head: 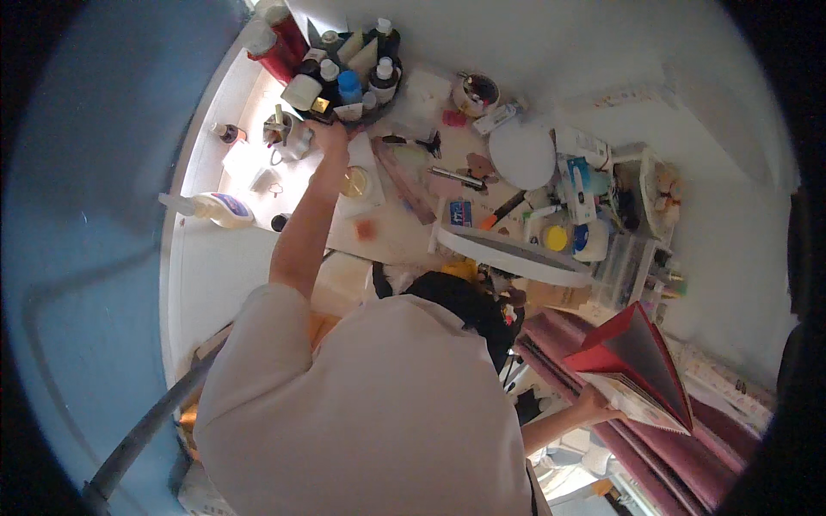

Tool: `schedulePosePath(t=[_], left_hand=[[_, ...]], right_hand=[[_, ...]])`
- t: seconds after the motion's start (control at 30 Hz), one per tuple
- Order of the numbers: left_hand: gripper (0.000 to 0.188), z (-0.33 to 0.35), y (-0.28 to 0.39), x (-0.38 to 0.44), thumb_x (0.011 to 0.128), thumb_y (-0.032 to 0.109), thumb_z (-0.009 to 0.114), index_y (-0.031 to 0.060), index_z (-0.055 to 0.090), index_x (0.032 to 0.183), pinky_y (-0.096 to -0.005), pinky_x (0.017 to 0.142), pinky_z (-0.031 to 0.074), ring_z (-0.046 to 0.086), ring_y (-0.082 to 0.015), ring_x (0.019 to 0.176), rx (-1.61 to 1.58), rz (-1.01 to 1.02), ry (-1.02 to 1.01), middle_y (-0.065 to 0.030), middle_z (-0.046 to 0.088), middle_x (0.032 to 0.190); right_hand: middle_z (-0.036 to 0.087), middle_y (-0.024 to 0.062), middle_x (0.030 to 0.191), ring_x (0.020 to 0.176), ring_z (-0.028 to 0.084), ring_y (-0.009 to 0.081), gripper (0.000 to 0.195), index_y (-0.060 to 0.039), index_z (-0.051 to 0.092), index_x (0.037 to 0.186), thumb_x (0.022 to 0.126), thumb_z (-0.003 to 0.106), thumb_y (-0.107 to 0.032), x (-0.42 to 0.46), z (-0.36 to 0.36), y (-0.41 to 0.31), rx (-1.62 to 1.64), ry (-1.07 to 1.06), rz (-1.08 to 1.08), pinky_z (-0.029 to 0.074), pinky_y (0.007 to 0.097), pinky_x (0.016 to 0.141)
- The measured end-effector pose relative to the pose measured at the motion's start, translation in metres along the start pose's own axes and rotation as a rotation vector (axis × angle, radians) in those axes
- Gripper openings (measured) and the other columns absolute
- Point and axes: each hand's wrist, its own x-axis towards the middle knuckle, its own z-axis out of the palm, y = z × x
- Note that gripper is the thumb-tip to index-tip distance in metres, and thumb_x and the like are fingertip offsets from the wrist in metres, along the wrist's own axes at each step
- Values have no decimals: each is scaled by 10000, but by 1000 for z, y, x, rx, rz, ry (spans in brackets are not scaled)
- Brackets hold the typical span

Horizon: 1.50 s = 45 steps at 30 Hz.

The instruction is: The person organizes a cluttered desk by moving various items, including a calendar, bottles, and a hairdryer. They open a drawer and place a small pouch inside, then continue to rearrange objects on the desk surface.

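My left hand (330, 138) reaches over the far left of the table, at the near edge of a cluster of bottles. Its fingers are mostly hidden among them, so whether it grips something cannot be told. Beside it are a black container with a gold label (321, 105), a blue-capped bottle (350, 85) and a metal cup (293, 138) holding small items. Off to the right, my right hand (595, 406) grips the lower edge of a red folder (645, 361). The folder is spread partly open, and pale printed pages (635, 400) show inside it.
A pump bottle (222, 209) lies at the table's left side. A round white-rimmed mirror or lid (513, 255) leans near the front. Behind it are a white disc (523, 155), a cup (476, 94) and a clear drawer box (623, 271). Mauve curtain fabric (561, 335) hangs at right.
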Motion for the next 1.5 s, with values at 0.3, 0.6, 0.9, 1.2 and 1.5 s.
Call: schedulePosePath(t=[0.3, 0.6, 0.9, 1.2, 1.5], left_hand=[[814, 17, 14, -26, 788, -14, 454, 148, -89, 1372, -380, 565, 576, 597, -352, 813, 53, -70, 135, -220, 444, 1163], [648, -23, -2, -16, 765, 68, 553, 68, 205, 1312, -317, 539, 535, 615, -250, 726, 169, 59, -68, -202, 542, 1007], [355, -143, 49, -25, 704, 95, 550, -28, 516, 1035, -436, 784, 440, 546, -386, 910, 1023, 409, 202, -227, 596, 856], [235, -162, 26, 51, 790, 134, 571, -86, 547, 867, -281, 474, 529, 635, -193, 593, 893, -17, -144, -144, 617, 746], [375, -166, 56, 10, 829, 294, 587, -77, 566, 874, -242, 626, 519, 614, -157, 666, 497, 50, -324, -96, 588, 735]], right_hand=[[427, 112, 1260, 1131, 415, 305, 727, -60, 420, 1225, 711, 622, -532, 15, 77, 8, 137, 61, 272, 362, 489, 921], [479, 124, 1215, 1092, 465, 309, 732, -40, 458, 1183, 661, 683, -502, 25, 85, 19, 209, 45, 276, 380, 477, 912], [477, 96, 1224, 1088, 453, 306, 679, -59, 473, 1179, 672, 686, -457, 15, 67, -14, 308, 94, 305, 342, 508, 940], [472, 90, 1222, 1114, 438, 264, 761, -57, 452, 1209, 721, 531, -635, 23, 63, -24, 112, 147, 130, 339, 460, 950], [420, 66, 1288, 1122, 439, 279, 771, -102, 405, 1264, 702, 594, -593, 37, -46, -7, -240, 67, -60, 395, 464, 898]])
